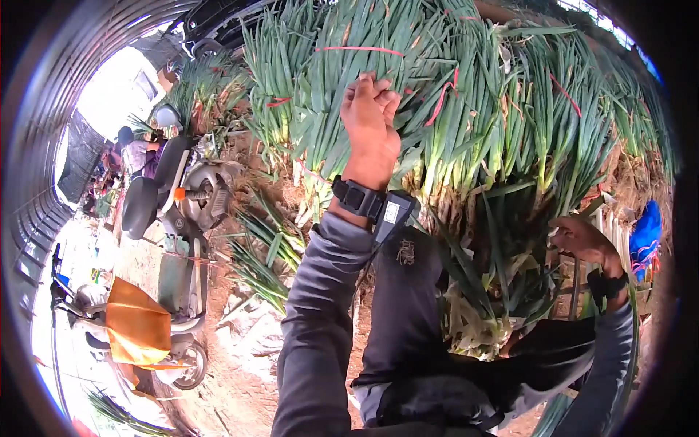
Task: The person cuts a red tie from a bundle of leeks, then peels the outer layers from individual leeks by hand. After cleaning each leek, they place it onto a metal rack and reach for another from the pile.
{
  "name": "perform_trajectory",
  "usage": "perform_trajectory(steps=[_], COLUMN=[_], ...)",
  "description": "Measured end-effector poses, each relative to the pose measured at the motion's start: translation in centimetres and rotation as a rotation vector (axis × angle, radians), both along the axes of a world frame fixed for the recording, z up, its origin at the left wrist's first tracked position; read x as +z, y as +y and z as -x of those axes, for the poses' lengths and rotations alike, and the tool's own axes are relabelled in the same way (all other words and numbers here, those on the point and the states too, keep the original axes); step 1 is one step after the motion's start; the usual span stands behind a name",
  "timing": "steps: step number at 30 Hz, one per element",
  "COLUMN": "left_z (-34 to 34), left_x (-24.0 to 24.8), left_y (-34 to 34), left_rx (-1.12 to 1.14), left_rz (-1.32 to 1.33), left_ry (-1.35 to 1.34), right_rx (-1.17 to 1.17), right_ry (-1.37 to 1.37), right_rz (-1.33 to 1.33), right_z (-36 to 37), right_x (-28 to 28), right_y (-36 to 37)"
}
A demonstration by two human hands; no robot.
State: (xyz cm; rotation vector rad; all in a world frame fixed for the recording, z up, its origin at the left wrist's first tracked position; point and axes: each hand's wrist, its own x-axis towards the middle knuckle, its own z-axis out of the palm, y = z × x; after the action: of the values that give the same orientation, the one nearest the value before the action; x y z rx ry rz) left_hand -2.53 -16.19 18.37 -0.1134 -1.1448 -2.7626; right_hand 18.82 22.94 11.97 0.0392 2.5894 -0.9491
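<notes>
A large heap of green onions [429,95] with long green leaves and pale stems fills the space before me, gathered in bundles. Pink ties [364,49] run round several of them. Against the leaves of the middle bundle is my left hand [371,116], fingers curled together; what they hold, if anything, is hidden. My right hand [586,242] is lower at the right, beside the bundles' root ends. Its fingers are bent closed, with something small and pale at their tips that I cannot make out. A long green leaf [635,349] runs along my right forearm.
Loose green onions [266,251] lie on the dirt floor left of my knee. Farther left stands a motor scooter [178,273] with an orange cover [138,324]. A blue bag [645,237] hangs at the far right. Another person [135,153] is in the left background.
</notes>
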Motion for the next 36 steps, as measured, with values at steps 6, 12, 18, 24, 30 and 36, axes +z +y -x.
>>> perform_trajectory(steps=[6,12,18,24,30,36], left_z=[-0.4,-0.5,-0.6,-0.1,0.1,1.6], left_x=[1.0,1.0,0.6,-0.3,-0.8,-5.1], left_y=[-0.4,0.0,0.6,-0.5,-0.5,-3.4], left_rx=[0.070,0.073,0.038,0.035,0.046,0.162], left_rz=[0.072,0.102,0.104,0.104,0.133,0.230], left_ry=[0.117,0.145,0.135,0.084,0.074,0.396], right_rx=[-0.040,-0.045,-0.012,-0.018,0.009,0.048], right_ry=[0.029,0.004,0.045,-0.031,0.040,0.179], right_rz=[0.072,0.142,0.069,0.025,0.066,-0.013], right_z=[-0.4,-0.9,-0.9,-0.5,-0.8,1.4], right_x=[0.8,0.1,-1.5,0.9,-0.6,1.5], right_y=[-0.9,-0.1,1.6,-1.1,1.8,4.4])
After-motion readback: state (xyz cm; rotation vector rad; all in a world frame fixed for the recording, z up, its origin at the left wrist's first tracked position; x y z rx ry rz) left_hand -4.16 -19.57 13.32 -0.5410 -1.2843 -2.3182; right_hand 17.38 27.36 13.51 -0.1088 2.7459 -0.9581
